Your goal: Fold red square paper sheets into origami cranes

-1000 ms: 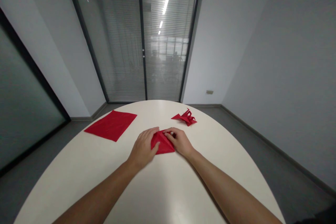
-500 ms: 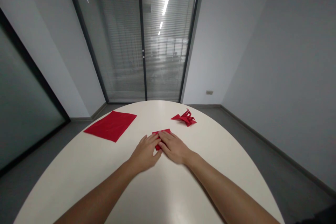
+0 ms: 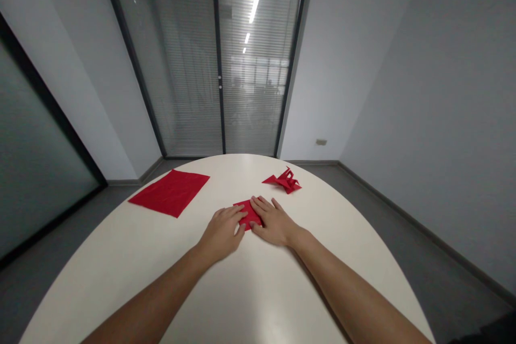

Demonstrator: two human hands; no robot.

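Note:
A small folded piece of red paper [image 3: 250, 215] lies flat on the white table between my hands. My left hand [image 3: 223, 230] rests at its left edge, fingertips on the paper and thumb near the lower corner, fingers stretched out. Over the right edge lies my right hand [image 3: 276, 221], its fingers extended and pressing on the paper, thumb apart toward the near edge. The part of the paper under my fingers is hidden.
Folded red paper cranes [image 3: 285, 180] sit together beyond my right hand. A larger red paper sheet [image 3: 171, 193] lies flat at the left. The round white table [image 3: 226, 301] has its far edge before a glass partition [image 3: 193, 91] with blinds.
My right hand has slid to the right across the folded paper, uncovering its middle. My left hand has barely shifted.

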